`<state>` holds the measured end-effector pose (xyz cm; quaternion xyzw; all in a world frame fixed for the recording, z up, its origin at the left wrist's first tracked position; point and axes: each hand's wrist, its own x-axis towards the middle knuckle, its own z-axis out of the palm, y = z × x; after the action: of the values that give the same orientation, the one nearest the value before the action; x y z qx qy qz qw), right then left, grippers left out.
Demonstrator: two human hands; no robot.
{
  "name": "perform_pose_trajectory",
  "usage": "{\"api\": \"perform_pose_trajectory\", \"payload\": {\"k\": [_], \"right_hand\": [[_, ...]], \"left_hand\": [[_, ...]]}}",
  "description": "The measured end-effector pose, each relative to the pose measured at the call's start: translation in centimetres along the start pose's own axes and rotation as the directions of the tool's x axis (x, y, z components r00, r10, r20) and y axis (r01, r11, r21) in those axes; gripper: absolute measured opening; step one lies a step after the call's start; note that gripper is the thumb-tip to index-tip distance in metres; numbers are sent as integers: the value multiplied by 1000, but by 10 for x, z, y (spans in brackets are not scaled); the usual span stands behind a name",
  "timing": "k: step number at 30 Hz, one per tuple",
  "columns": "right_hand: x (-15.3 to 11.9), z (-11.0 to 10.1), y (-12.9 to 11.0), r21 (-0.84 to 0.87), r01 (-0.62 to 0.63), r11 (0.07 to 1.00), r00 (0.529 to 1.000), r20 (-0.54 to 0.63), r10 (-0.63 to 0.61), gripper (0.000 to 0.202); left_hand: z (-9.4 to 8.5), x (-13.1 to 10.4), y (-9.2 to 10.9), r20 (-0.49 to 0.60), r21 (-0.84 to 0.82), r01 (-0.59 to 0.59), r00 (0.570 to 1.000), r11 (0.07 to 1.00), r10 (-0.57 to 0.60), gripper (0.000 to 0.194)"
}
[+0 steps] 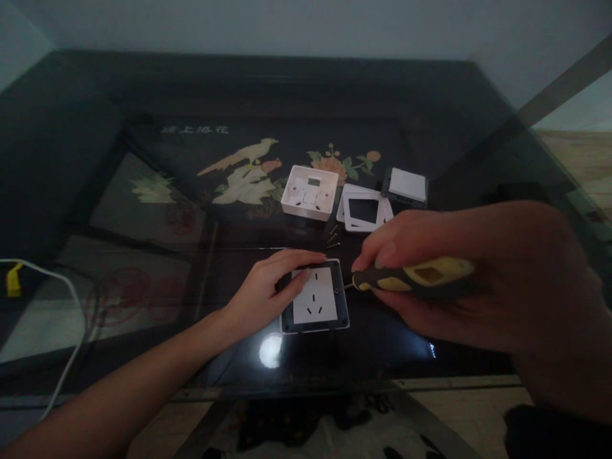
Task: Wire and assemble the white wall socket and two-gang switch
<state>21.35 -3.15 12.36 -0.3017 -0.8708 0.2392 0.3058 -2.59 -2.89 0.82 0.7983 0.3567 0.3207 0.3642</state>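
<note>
A wall socket (313, 303) with a white face and a dark frame lies on the glass tabletop, sitting in a white surround. My left hand (262, 284) grips it from the left, its fingers along the far edge and the thumb on the face. In my right hand (444, 274) is a yellow and dark grey screwdriver (396, 280), tilted low. Its thin tip meets a screw (336, 291) at the socket's right edge. Beyond the socket, several loose screws (332, 237) lie on the glass.
Farther back stand a white back box (310, 191), white cover frames (366, 207) and a second dark-framed module (406, 185). A white cable (71, 287) with a yellow tag (14, 279) runs along the left. The dark tabletop (268, 89) shows a bird and flower picture.
</note>
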Motion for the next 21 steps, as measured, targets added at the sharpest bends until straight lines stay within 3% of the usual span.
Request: {"api": "perform_pose_trajectory", "payload": {"k": [6, 13, 21], "right_hand": [[2, 1, -3, -28, 9, 1000, 1000, 13, -9, 30], [0, -3, -7, -199, -24, 980, 999, 43, 33, 20], [-2, -4, -6, -224, -69, 972, 997, 20, 75, 20]], "left_hand": [[-2, -2, 1, 55, 54, -18, 998, 998, 15, 39], [-1, -2, 1, 57, 41, -1, 998, 999, -2, 37], [-1, -3, 1, 64, 52, -22, 998, 998, 19, 37]]}}
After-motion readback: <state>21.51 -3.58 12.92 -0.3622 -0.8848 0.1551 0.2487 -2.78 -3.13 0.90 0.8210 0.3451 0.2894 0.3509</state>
